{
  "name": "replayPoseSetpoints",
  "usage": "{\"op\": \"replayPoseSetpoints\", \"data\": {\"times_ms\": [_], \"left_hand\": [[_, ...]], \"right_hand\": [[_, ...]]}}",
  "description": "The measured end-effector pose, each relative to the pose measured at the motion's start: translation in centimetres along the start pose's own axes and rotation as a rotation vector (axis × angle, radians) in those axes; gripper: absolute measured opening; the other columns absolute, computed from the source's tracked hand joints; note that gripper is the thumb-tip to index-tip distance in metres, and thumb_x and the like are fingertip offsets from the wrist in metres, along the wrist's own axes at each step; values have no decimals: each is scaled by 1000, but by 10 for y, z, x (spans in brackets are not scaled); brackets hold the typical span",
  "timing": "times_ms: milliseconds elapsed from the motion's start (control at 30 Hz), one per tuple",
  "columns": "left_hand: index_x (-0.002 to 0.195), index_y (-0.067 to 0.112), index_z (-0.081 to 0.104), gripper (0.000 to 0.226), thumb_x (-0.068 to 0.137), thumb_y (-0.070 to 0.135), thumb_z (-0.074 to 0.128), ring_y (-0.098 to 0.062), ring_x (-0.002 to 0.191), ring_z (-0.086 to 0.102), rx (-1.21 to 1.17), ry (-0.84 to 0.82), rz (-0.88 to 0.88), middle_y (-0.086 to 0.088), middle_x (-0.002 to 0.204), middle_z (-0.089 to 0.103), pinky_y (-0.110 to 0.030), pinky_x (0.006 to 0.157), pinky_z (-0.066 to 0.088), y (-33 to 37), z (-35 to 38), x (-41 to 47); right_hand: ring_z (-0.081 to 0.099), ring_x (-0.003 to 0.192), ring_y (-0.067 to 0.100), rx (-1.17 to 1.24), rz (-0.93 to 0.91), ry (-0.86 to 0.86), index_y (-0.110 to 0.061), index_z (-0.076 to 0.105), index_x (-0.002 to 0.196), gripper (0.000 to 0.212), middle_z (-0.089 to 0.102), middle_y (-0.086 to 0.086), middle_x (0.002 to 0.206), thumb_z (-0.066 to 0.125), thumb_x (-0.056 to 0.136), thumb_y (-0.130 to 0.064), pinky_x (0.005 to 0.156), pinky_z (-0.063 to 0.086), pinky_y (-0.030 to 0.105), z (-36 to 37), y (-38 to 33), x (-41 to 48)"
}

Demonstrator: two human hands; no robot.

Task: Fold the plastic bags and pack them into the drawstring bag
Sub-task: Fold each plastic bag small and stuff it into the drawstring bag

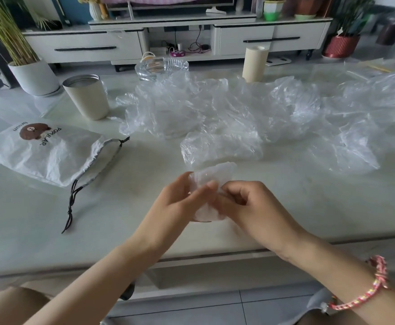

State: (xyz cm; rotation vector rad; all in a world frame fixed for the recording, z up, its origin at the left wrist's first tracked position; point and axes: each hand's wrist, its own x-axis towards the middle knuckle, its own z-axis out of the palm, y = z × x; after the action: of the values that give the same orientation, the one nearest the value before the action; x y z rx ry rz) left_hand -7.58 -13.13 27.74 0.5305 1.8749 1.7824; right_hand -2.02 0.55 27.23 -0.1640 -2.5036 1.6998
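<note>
Plastic this slick could spring open if either pinch slackens; left hand and right hand both grip the small folded bag in curled fingers over the desk, well apart from the drawstring bag (lying at left). Its folds are hidden, and the crumpled heap behind defies counting.

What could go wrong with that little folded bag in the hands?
The folded plastic bag looks slippery and might spring open if the left hand or right hand loosens. The drawstring bag lies flat, mouth not held open, so opening it may need a hand and undo the fold.
</note>
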Motion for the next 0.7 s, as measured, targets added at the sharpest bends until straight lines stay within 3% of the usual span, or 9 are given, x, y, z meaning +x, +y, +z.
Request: {"op": "replayPoseSetpoints", "data": {"times_ms": [33,100,200,334,400,501,567,634,701], "left_hand": [[99,4,59,27,87,27,63,-15,74,68,37,40,18,0,79,70,-29,67,57,-2,3,-1],[94,7,60,6,91,7,55,-12,69,67,85,108,60,4,74,70,-29,59,57,-5,4,-1],[83,9,61,18,92,-2,49,-9,52,61,114,182,129,5,63,67,-22,48,51,-4,2,-1],[77,15,62,22,92,1,53,-10,41,53,132,263,169,7,57,64,-19,43,46,3,-4,-1],[79,15,64,19,91,4,55,-14,42,55,126,265,171,4,58,65,-21,43,47,4,-8,0],[83,11,65,12,89,4,57,-21,47,63,106,218,140,-3,61,67,-24,42,49,5,-8,-1],[86,5,63,6,89,5,58,-24,47,64,86,162,109,-8,61,68,-25,41,49,4,-5,-2],[89,0,61,8,89,6,57,-25,44,63,66,122,72,-12,59,66,-24,39,47,3,-4,-2],[91,1,61,7,90,2,54,-23,42,62,35,84,28,-10,56,64,-21,38,46,5,-4,-2]], "right_hand": [[34,57,11,-8,-18,-6,3,53,66,37,39,17,59,58,90,-25,56,30,29,1,1,0],[37,60,11,-36,-36,-7,3,57,69,33,44,17,65,58,90,-23,59,32,30,3,2,-2],[48,67,6,-91,-8,36,-10,64,65,26,55,-3,76,64,84,-27,64,35,16,1,2,-2],[56,70,7,-154,95,122,-14,67,71,26,63,-5,79,66,80,-39,65,41,18,-9,6,3],[58,70,2,71,147,103,-16,65,88,27,64,-8,81,68,76,-40,66,45,18,-14,2,4],[63,78,1,409,245,-139,-15,56,115,54,65,-4,97,68,66,-35,67,53,21,-13,-4,-1],[63,73,6,445,217,-177,-12,60,112,39,67,1,94,67,76,-24,59,49,19,-7,-5,-3],[57,58,6,525,221,-96,-7,64,102,17,62,6,83,62,85,-8,51,43,17,-3,-5,-1],[47,46,4,654,269,-30,-7,64,89,15,56,8,75,56,86,5,44,38,16,-2,-4,3]]}}
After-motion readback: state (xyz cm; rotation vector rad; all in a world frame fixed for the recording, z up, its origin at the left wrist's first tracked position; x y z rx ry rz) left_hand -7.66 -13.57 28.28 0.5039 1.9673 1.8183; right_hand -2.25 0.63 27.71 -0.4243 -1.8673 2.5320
